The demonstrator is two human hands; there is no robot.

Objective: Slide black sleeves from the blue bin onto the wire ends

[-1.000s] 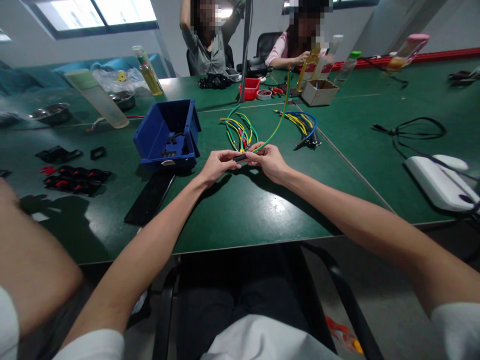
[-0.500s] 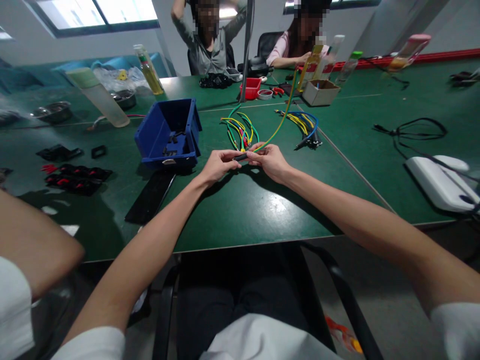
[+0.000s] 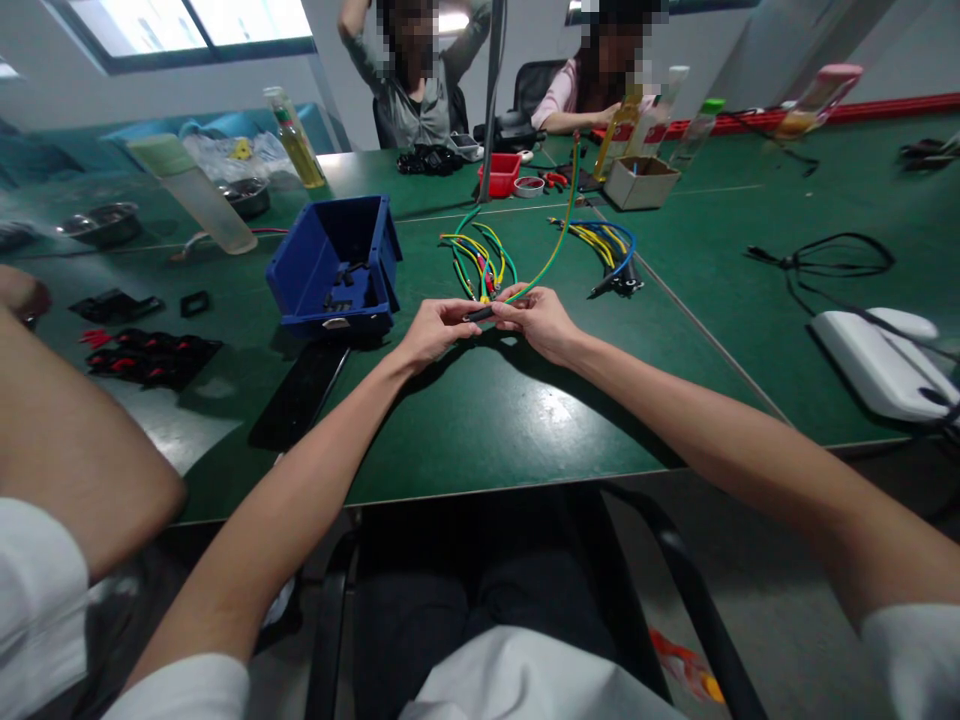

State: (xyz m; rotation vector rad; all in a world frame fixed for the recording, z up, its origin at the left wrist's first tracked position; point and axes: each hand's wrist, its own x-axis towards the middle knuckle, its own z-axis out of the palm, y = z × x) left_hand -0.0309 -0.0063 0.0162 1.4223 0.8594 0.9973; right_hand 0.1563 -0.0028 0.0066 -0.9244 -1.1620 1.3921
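My left hand (image 3: pixel 439 333) is closed, its fingertips pinching one end of a short black sleeve (image 3: pixel 480 314). The fingers of my right hand (image 3: pixel 538 317) are pressed together on a yellow-green wire (image 3: pixel 551 260) where it meets that sleeve. The wire's free end arcs upward over the table. Just beyond my fingertips lies a loose bundle of yellow and green wires (image 3: pixel 480 255) with small metal and red ends. To its right is another bundle of yellow and blue wires (image 3: pixel 609 245) with black ends. My fingers hide part of the joint between wire and sleeve.
Left of my hands stand a blue bin (image 3: pixel 334 270) with small black pieces and a black phone (image 3: pixel 300 395). A co-worker's arm (image 3: pixel 75 430) reaches in at far left. Further off are a red box (image 3: pixel 500 176), a cardboard box (image 3: pixel 641 183) and bottles. A white device (image 3: pixel 881 365) sits right.
The wire's free end has swung left and lower. Both my hands stay nearly in place. At the far left, the co-worker's arm has shifted, and a hand now shows there.
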